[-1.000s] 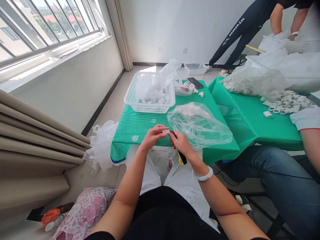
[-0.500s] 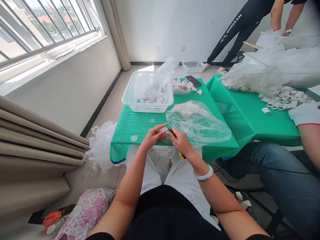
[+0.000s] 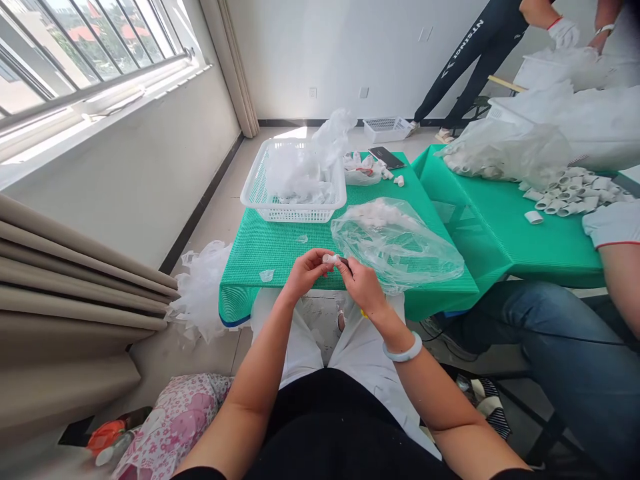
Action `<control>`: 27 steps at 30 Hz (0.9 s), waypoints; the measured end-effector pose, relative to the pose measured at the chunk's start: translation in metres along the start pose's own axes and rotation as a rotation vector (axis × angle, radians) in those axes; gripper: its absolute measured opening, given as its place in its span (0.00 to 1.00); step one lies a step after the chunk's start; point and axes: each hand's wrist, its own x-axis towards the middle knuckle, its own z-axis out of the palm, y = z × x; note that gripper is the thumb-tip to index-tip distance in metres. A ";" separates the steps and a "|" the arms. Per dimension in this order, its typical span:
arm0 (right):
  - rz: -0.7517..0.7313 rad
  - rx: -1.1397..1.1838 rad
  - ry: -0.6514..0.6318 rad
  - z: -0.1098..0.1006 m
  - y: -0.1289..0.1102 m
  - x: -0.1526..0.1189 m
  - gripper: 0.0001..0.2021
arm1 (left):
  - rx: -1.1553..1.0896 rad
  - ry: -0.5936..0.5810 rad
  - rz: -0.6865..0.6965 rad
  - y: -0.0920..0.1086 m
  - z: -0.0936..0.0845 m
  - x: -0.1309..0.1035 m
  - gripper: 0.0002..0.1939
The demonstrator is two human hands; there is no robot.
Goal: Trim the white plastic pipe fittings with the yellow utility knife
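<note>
My left hand (image 3: 306,272) is closed round a small white plastic pipe fitting (image 3: 328,259), its open end facing left. My right hand (image 3: 365,287) grips a slim dark tool (image 3: 344,262) with a yellow part showing below the wrist. The tool's front meets the right side of the fitting, and its tip cannot be made out. Both hands are above the near edge of the green-covered table (image 3: 285,250). Just beyond my right hand lies a clear plastic bag (image 3: 400,243) with whitish pieces inside.
A white basket (image 3: 295,215) holding filmy plastic stands at the back left. Behind the bag are a dark flat object (image 3: 386,157) and loose fittings (image 3: 399,181). On the right table lies a fitting pile (image 3: 570,193), near a co-worker's gloved hand (image 3: 610,227). Another person stands behind.
The fitting has turned so that its side and left opening show more plainly. My left fingers, earlier stretched out, have curled round it. The standing person's gloved hand has lifted from the white container.
</note>
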 end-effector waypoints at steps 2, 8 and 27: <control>0.000 -0.002 0.006 0.001 0.000 -0.001 0.25 | 0.017 0.009 0.006 0.000 0.000 0.000 0.16; -0.023 0.029 -0.002 -0.005 0.002 0.001 0.23 | 0.087 0.005 0.048 0.002 -0.001 -0.001 0.15; -0.100 -0.413 -0.195 -0.028 0.003 0.005 0.30 | 0.069 0.035 0.050 -0.006 0.000 -0.003 0.14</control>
